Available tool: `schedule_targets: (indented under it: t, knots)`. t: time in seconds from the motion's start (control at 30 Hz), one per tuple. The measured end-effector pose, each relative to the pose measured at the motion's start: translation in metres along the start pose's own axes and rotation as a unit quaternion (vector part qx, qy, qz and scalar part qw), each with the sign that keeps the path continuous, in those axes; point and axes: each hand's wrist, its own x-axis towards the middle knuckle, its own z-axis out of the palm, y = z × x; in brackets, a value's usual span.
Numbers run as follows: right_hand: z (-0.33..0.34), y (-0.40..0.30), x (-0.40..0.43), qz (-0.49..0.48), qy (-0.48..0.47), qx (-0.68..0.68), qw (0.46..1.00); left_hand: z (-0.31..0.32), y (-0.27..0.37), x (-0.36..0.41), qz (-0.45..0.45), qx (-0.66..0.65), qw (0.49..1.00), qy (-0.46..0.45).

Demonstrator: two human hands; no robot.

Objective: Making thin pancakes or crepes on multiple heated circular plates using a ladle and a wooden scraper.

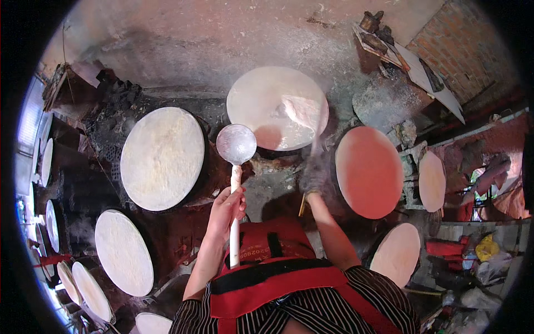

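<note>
My left hand [226,208] grips the white handle of a metal ladle [236,144], bowl upward, just before the far round griddle. My right hand [315,175], in a dark glove and blurred by motion, is closed around a long thin tool [303,204]; its yellowish end shows below the glove. A pale blurred streak runs from the glove to the right edge of the far griddle [254,96]. A crumpled whitish patch [298,110] lies on that griddle's right half. Nearest my right forearm is a round griddle with a reddish surface [369,173].
Pale-topped round griddles stand at left [162,158], lower left [124,252] and lower right [396,254]. Dark chunks lie on a slanted board [417,69] at upper right. A worn wall [229,37] rises behind. Bags and a yellow item [487,247] lie far right. Steam or smoke hangs about.
</note>
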Motion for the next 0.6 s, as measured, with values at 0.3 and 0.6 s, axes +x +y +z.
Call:
schedule_targets:
  t: [0.3,0.6]
  knots:
    - [-0.006,0.054,0.074,-0.045,0.026,0.170,0.984,-0.005,-0.010,0.014,-0.048,0.043,0.998,-0.024]
    - [-0.047,0.090,-0.066,-0.180,-0.098,0.073,0.976,0.013,0.009,0.135,0.042,0.194,0.980,0.002]
